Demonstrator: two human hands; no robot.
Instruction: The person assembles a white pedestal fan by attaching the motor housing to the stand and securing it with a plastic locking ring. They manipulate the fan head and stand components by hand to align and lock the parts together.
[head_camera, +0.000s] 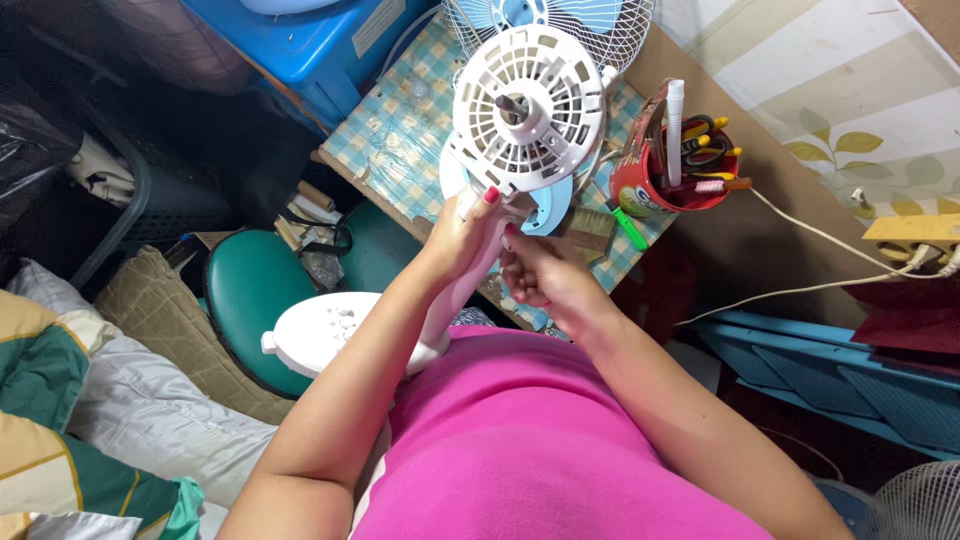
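Patterned bedding (60, 420) in cream, green and yellow fills the lower left, with a tan cushion (165, 325) just beside it. Next comes a green padded stool (250, 300), partly covered by the white round fan base (320, 330). From this base a white stem (462, 290) rises obliquely toward the white motor housing (528, 105) — a round, slotted plastic shell with a metal shaft (510, 103) at its centre, held over the checked tablecloth (400, 120) of a small table.

Left hand (468, 232): fingers closed around the upper part of the stem, just below the housing, thumb uppermost. Right hand (535, 270): fingers curled against the stem directly beside the left hand, fingertips pressed to the junction under the housing; whether they pinch a small part there cannot be told. A pale blue fan part (550, 205) lies on the table behind the hands, and a wire fan guard with blue blades (560, 20) stands at the table's far edge.

Further right — a flat paintbrush (590, 228), a green-handled tool (630, 228), and a red tub (665, 185) holding scissors, a white tube and other tools. White cables (800, 235) run to a yellow power strip (915, 235) at the far right.
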